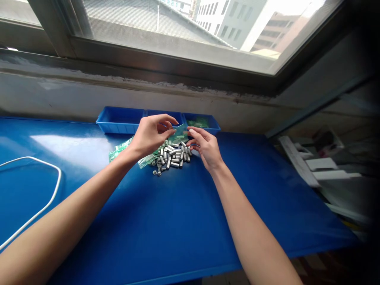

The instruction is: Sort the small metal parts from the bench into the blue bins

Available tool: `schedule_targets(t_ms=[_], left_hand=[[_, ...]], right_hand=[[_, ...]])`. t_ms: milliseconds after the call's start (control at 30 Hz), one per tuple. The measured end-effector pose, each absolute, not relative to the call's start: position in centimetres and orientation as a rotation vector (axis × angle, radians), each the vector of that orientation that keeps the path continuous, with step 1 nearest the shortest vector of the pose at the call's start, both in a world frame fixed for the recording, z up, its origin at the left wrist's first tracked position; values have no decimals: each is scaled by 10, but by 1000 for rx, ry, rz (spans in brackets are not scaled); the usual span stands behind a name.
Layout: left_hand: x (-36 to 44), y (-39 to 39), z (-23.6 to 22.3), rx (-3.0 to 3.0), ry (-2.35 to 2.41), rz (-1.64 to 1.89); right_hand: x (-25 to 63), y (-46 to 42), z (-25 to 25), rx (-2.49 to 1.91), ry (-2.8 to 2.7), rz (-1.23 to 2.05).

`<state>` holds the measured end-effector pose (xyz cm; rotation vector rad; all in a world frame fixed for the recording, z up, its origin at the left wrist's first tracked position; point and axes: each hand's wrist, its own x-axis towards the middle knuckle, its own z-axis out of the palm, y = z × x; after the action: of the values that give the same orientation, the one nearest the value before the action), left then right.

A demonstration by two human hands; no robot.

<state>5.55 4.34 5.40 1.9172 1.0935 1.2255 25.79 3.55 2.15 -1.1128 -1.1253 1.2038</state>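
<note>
A small green plastic bag [179, 131] is stretched between my two hands above the parts. My left hand [154, 130] pinches its left edge, and my right hand [207, 147] grips its right edge between thumb and fingers. Just below lies a pile of short metal standoffs [175, 155], with several screws [159, 171] at its near left side. More green plastic bags [118, 149] lie on the table to the left, partly hidden by my left hand and wrist.
Behind my hands stands a row of blue bins [123, 127] against the wall; green bags [198, 121] lie in the right one. A white cable [57, 178] curves over the blue table [166, 229] at left. White objects [323, 168] stand beyond the table's right edge.
</note>
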Motion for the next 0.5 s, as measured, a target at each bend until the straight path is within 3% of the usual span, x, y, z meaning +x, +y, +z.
schedule_targets(t_ms=[500], left_hand=[[51,43,58,1799,1115,1182]], right_hand=[[265,30,26,-1109,-1193,1434]])
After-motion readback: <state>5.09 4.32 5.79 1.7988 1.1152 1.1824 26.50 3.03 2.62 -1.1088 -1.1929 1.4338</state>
